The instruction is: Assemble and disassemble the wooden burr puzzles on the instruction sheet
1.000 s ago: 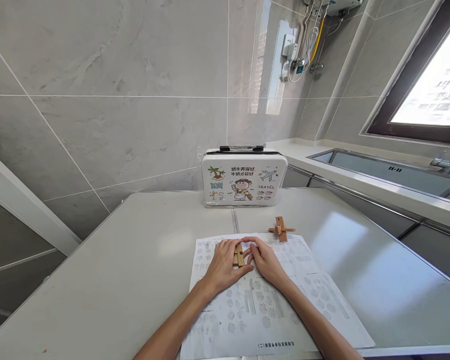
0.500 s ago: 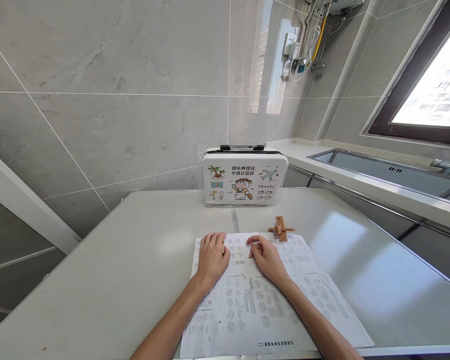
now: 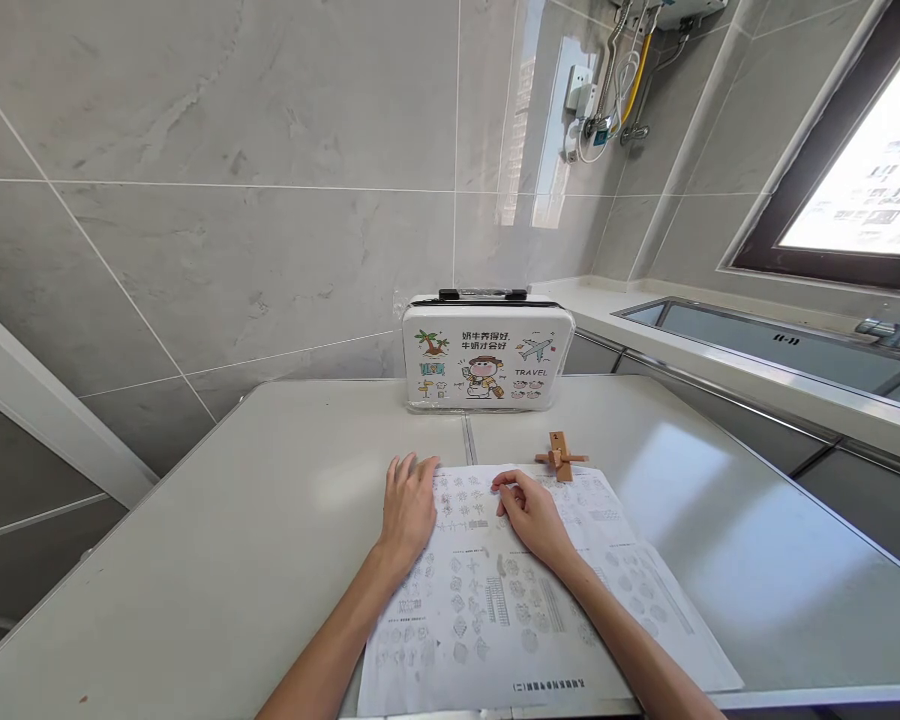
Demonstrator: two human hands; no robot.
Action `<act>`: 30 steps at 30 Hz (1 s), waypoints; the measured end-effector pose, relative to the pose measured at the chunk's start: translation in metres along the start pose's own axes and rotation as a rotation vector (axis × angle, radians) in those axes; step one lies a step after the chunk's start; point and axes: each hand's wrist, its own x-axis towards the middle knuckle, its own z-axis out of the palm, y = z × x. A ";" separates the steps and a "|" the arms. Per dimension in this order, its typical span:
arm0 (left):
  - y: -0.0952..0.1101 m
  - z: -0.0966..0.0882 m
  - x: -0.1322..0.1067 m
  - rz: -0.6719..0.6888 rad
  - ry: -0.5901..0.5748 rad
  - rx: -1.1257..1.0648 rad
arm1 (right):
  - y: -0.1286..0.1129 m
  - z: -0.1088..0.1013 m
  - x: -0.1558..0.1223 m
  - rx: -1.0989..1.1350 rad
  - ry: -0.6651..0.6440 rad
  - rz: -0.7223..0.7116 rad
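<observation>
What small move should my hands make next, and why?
I'd probably ease your right hand towards the wooden cross-shaped piece. The piece sits at the far edge of the printed sheet, that hand is the nearer one, and nothing shows in its curled fingers. Your left hand is farther away, at the sheet's left edge.

At centre frame, the white hard-shell carrying case (image 3: 487, 358) reads "奶牛养得好, 牛奶才会好" in black, with "TRAVEL" lower right of it. Right of centre, the wooden burr puzzle (image 3: 562, 470) bears what looks like a "2". At bottom centre, the printed paper sheet (image 3: 420, 690) has an upside-down heading containing "(二)"; its finer print is too small.
</observation>
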 end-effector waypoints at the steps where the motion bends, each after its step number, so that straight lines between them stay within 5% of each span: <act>1: 0.000 0.000 -0.001 0.005 -0.001 -0.001 | 0.000 0.000 0.000 0.011 0.002 0.004; 9: 0.012 -0.003 -0.001 0.072 0.037 -0.071 | 0.008 0.000 0.005 0.218 0.034 0.077; 19: 0.048 -0.018 -0.010 0.486 -0.139 -0.324 | 0.021 -0.014 0.017 0.832 0.155 0.279; 30: 0.051 -0.013 -0.013 0.510 -0.173 -0.374 | 0.040 -0.033 0.028 1.232 0.236 0.281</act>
